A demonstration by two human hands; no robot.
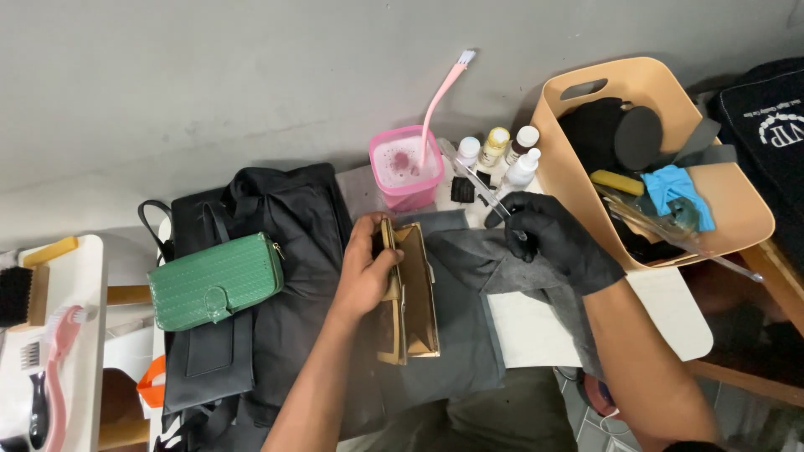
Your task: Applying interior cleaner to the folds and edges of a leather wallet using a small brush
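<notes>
My bare left hand (366,272) grips a gold wallet (412,305), held on edge over a dark grey cloth (465,351) on the small table. My right hand (553,234), in a black glove, pinches a grey cloth (494,264) that drapes to the right of the wallet, along with what looks like a small dark tool. The two hands are close together, the wallet between them.
A green woven clutch (215,280) lies on black bags (285,218) at left. A pink cup (407,167) with a pink brush (442,88) and several small bottles (496,151) stand behind. A tan bin (737,197) of supplies sits right. Brushes lie on a white tray (84,335) far left.
</notes>
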